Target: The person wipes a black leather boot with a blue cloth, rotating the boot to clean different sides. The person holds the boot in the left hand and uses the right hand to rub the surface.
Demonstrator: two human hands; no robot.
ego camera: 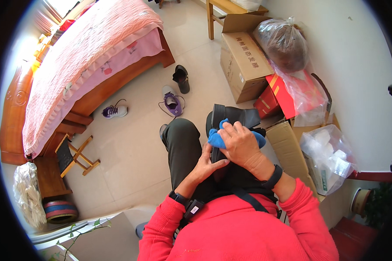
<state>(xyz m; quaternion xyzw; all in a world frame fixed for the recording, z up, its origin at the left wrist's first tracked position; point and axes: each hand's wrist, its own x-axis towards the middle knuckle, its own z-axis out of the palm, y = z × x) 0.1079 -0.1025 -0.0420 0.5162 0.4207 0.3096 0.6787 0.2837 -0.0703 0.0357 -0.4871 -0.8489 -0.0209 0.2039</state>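
Note:
A black ankle boot (219,114) lies over my lap, its heel towards the far side and its toe end towards me. My left hand (206,165) grips the boot near its toe, the thumb and fingers spread round it. In my right hand (240,142) is a blue cloth (217,139), bunched under the fingers and pressed on the boot; part of it shows at the right of the hand. The palm side of the right hand is hidden. Another dark boot (182,79) stands on the tiled floor ahead of my knee.
A purple and grey sneaker (171,101) and its mate (115,111) are on the floor. A folding stool (75,156) stands by the bed (117,76) at left. At right are a cardboard box (245,62), a red box (267,103), an open carton (289,146) and plastic bags (282,45).

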